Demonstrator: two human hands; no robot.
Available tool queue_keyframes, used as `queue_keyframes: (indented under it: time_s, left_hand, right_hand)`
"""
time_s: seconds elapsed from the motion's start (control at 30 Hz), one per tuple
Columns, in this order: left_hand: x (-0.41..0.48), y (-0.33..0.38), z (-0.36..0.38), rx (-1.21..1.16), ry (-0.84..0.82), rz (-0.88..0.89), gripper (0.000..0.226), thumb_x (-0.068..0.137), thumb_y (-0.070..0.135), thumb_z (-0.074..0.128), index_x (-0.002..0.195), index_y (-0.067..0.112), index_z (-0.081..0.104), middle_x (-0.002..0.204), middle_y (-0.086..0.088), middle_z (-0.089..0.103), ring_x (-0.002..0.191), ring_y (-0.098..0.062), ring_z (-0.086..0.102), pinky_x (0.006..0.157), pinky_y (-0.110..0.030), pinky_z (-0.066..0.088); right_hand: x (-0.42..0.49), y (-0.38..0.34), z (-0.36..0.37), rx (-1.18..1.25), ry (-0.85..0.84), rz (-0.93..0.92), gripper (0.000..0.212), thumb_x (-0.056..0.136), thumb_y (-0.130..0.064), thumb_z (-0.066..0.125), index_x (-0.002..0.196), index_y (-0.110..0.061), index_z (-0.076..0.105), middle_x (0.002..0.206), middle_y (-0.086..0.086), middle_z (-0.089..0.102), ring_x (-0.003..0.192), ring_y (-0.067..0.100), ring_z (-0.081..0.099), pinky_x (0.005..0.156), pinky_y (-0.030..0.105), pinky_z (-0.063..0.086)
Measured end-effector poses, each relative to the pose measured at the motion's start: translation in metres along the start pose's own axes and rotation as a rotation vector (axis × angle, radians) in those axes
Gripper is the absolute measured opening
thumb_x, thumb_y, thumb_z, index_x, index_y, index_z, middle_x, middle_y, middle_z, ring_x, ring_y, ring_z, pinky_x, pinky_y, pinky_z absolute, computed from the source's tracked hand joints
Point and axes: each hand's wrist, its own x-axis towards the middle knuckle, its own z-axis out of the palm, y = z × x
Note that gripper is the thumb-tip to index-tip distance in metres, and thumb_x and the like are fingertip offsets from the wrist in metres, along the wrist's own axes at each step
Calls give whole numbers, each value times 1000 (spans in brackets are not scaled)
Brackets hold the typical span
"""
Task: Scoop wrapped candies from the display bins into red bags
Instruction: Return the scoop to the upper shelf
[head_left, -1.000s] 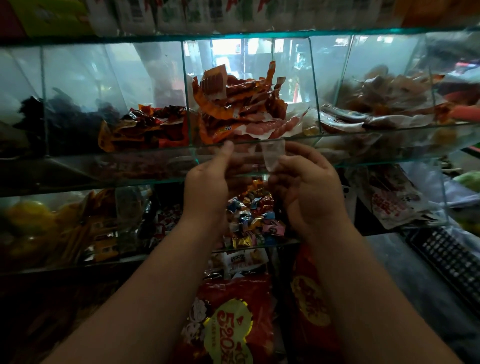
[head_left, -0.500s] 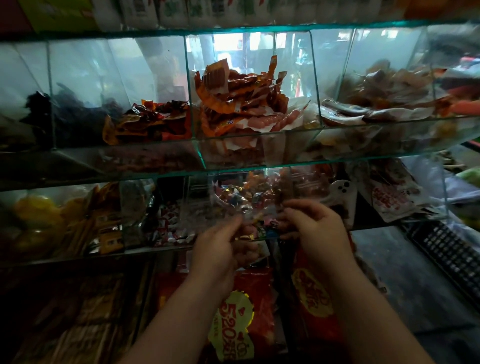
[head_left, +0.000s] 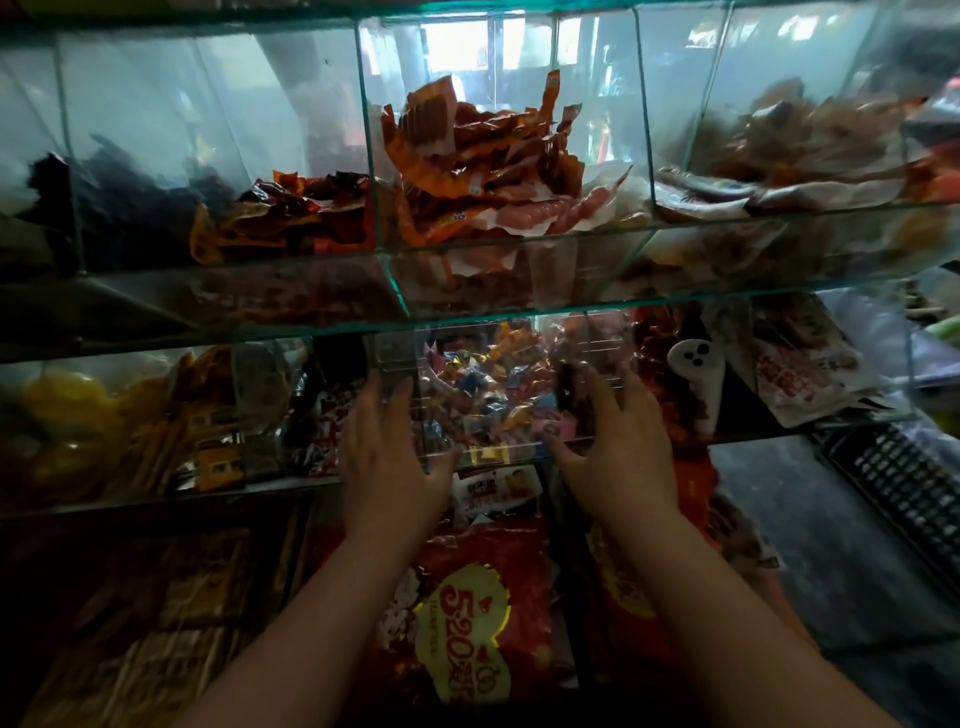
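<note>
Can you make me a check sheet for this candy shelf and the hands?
Surface: glass shelves, two tiers of bins.
Job's things: candies seen through a clear box at the lower middle bin; red bag below the shelf.
Clutter: orange snack packs in the upper bin; keyboard at right.
Hands: left hand and right hand against the box's sides, fingers straight.
Cables: nothing seen.
Surroundings: bright window behind the bins.
</note>
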Motion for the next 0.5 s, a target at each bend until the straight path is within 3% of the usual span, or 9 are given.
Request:
queue_keyframes:
  time_s: [0.13,0.3,0.4,0.43,0.5]
  left_hand:
    - [14,-5,11,12,-31,26,101,82,60,75,158,43,10,170,10,-9,156,-21,-2,124,-49,13]
    - [17,-9,14,13,-73,19,101,82,65,71,160,42,10,168,15,-15,156,-18,-5,124,-48,10]
    - [14,-8,4,34,-88,5,96,84,65,69,159,36,15,169,11,-11,156,-16,-7,124,-45,1]
    - [12,-4,-2,13,-57,30,91,85,62,70,157,35,21,169,8,-1,155,-17,-1,124,-46,3]
    - [7,8,-16,-24,11,150,68,86,52,73,143,33,40,153,2,35,144,-19,27,117,-42,25]
  right_hand:
    - [15,3,10,-118,-67,-39,89,81,-70,65,154,-46,20,168,1,11,154,29,10,118,51,29]
    - [15,-1,4,-167,-83,-22,88,81,-71,64,155,-42,27,168,3,12,153,29,7,118,52,28]
    - [11,-17,-18,-162,-119,-44,76,84,-66,64,149,-32,44,158,8,37,145,29,30,113,49,40]
    - [11,-24,-26,-90,-140,-65,69,84,-63,66,143,-31,52,146,5,52,134,25,46,105,46,49]
    - [6,-45,-46,108,-213,-66,61,82,-62,70,134,-34,60,115,-7,69,100,10,64,85,38,60]
